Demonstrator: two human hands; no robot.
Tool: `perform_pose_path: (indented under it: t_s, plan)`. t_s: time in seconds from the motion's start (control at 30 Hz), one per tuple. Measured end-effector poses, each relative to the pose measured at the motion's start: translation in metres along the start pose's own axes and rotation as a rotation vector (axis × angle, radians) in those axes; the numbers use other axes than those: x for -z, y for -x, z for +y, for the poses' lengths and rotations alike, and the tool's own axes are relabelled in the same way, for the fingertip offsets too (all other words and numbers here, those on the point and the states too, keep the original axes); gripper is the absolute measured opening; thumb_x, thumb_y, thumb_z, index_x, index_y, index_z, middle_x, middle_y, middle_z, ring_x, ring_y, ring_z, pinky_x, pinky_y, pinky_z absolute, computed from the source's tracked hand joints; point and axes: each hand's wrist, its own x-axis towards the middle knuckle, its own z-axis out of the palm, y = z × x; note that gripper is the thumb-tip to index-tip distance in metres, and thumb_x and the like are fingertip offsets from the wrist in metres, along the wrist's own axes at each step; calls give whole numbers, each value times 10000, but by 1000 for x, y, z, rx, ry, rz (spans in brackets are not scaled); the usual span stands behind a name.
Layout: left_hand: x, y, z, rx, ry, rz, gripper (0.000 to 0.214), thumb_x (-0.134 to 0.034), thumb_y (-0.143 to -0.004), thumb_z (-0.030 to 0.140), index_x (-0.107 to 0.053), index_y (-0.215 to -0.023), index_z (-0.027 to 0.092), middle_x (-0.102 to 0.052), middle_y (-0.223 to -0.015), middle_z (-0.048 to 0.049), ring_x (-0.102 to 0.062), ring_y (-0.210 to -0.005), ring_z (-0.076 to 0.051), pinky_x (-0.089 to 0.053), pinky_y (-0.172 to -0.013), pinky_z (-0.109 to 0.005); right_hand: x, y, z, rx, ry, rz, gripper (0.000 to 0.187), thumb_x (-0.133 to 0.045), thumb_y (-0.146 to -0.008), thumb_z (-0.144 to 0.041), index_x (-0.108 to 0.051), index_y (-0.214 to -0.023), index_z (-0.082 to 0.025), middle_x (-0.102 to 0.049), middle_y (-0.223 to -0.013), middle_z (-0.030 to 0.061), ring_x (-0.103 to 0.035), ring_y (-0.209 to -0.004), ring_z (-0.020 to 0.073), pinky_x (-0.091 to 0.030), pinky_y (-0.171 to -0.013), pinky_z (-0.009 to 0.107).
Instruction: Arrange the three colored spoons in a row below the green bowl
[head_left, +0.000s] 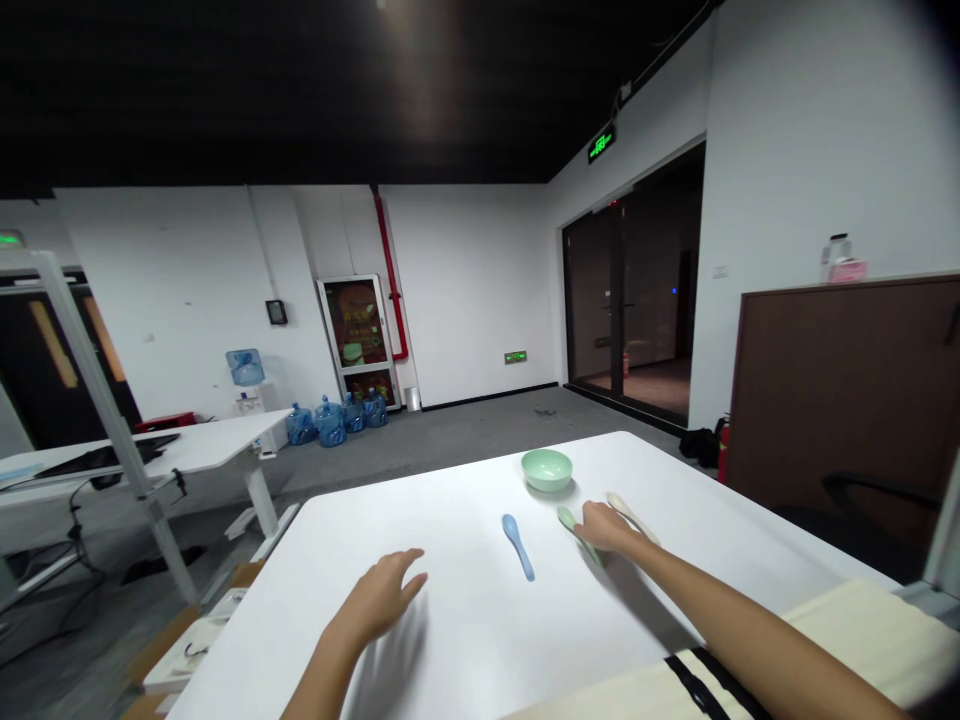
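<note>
My right hand (pixel 606 526) is closed on a light green spoon (pixel 567 518), fingers round its handle. The spoon's bowl points to the far left; its handle is partly hidden under the fingers. A cream spoon (pixel 628 514) lies just right of this hand, partly covered by it. A blue spoon (pixel 517 546) rests on the white table between my two hands. Beyond the spoons stands an upright green bowl (pixel 547 470) near the table's far edge. On the left, my left hand (pixel 384 592) hovers over the table, thumb and fingers apart, holding nothing.
The white table (pixel 465 640) bears a cream cloth bag (pixel 840 640) with black straps at its near right. Boxes with white trays (pixel 184 655) stand on the left. A brown cabinet (pixel 832 400) rises on the right. Water jugs (pixel 330 422) stand by the back wall.
</note>
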Motion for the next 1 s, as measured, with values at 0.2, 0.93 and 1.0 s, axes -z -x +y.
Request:
perform_pose_path:
  t_s: [0.2,0.93,1.0]
  plan:
    - [0,-1,1,-19,-1,11,570,-394,-914,561,-529,-1373,251,-572,-1410,-69,-485,-1324,-291,-392,-1072,-418,28,2,-10,67,-24,73,312,-524,-865,-440,-650,-830,-157,-704,-945,127,-649,-831,234,-350,-658,285]
    - [0,-3,1,-17,-7,7,565,-394,-910,542,-530,-1371,246,-582,-1396,-72,-498,-1308,-289,-400,-1060,-415,47,26,11,189,-126,158,601,-503,-863,-572,-595,-1286,-155,-617,-1312,158,-556,-1204,300,-404,-923,321]
    - [0,-3,2,-12,-6,8,570,-388,-913,546,-525,-1376,242,-580,-1397,-77,-496,-1309,-291,-407,-1052,-420,46,31,9,239,-131,141,731,-506,-854,-609,-474,-1431,-162,-490,-1464,158,-461,-1327,308,-355,-1037,348]
